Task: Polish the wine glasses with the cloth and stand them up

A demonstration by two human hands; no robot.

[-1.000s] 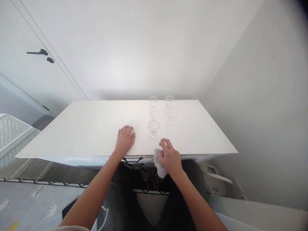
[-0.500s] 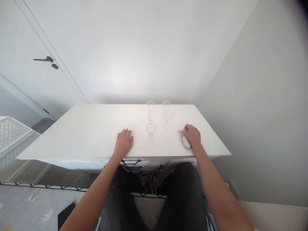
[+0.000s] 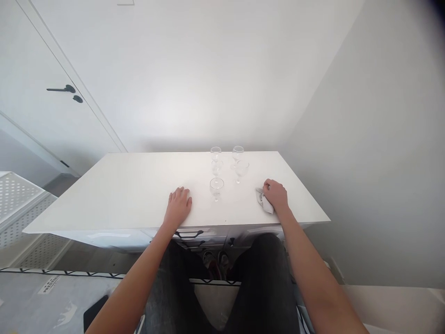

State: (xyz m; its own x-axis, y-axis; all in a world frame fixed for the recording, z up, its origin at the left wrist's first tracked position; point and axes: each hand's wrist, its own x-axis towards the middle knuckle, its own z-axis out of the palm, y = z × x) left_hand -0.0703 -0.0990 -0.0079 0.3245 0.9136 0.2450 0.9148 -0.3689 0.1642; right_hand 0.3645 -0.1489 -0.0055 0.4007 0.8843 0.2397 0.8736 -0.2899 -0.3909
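White wall (image 3: 208, 83) behind white cabinet (image 3: 135, 190), five stemmed glasses (image 3: 217, 168) upright on top. Left hand (image 3: 178, 205) palm down on cabinet, fingers loosely spread, holding nothing. Right hand (image 3: 276, 194) curled closed on crumpled cloth (image 3: 267, 204), right of glasses. Looks like pause; picking up nearest glass (image 3: 217, 184) would call for careful pinch at stem.

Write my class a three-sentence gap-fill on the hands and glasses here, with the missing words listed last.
The tabletop bears ____ stemmed glasses.
The left hand lies palm ____ on it.
The nearest glass stands ____ that hand and the right hand, which holds a cloth.
Missing words: five; down; between.
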